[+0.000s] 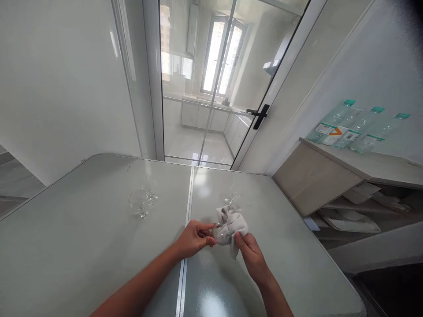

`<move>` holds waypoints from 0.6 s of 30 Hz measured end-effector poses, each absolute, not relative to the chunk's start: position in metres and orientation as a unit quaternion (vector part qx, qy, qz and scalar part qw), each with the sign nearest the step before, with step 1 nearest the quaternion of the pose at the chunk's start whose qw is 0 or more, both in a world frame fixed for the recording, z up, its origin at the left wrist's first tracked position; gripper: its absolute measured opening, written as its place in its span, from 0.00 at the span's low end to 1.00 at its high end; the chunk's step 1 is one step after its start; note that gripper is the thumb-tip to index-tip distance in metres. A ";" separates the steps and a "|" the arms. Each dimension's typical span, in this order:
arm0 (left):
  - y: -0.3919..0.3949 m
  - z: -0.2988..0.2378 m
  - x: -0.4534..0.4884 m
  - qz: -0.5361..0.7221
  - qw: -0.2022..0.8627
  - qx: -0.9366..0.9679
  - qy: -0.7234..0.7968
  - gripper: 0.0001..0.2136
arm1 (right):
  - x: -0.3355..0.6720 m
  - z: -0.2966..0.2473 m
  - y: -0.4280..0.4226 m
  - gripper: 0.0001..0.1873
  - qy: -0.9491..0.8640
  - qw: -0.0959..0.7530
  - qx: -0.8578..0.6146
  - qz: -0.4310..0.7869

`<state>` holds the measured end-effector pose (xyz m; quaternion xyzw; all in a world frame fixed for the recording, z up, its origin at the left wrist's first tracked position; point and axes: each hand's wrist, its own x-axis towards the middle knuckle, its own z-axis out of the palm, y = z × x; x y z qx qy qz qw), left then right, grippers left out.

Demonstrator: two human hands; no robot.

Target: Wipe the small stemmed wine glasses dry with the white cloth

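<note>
Above the table's middle, my left hand (195, 237) pinches the left side of a clear stemmed glass (222, 236) between thumb and fingers. My right hand (250, 251) grips a white cloth (238, 222) that is bunched against the glass's right side and over its top. Part of the glass is hidden under the cloth. Just beyond the cloth stand clear stemmed glasses (245, 204), partly covered by it. To the left, a stemmed glass (141, 204) stands upright on the table, with another stemmed glass (151, 189) close behind it.
The pale table (99, 229) has a metal seam (189, 198) down its middle. A glass door (185, 132) with a black handle (260, 115) lies beyond the far edge. At right, several plastic bottles (358, 130) stand on a cabinet (333, 165) with papers on its lower shelf.
</note>
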<state>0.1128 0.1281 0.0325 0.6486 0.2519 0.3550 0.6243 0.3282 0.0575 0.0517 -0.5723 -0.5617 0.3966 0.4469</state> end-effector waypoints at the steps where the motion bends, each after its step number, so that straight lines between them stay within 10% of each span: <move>1: 0.129 0.031 0.113 0.352 0.633 0.641 0.254 0.23 | 0.329 0.055 0.060 0.28 -0.592 0.436 -0.554 0.390; 5: 0.127 0.022 0.117 0.347 0.651 0.615 0.278 0.26 | 0.331 0.062 0.067 0.24 -0.651 0.451 -0.527 0.308; 12: 0.128 0.019 0.120 0.444 0.655 0.546 0.274 0.33 | 0.311 0.049 0.066 0.25 -0.310 0.726 -0.490 0.371; 18: 0.127 0.021 0.120 0.376 0.721 0.532 0.236 0.26 | 0.281 0.055 0.078 0.36 -0.319 0.642 -0.457 0.527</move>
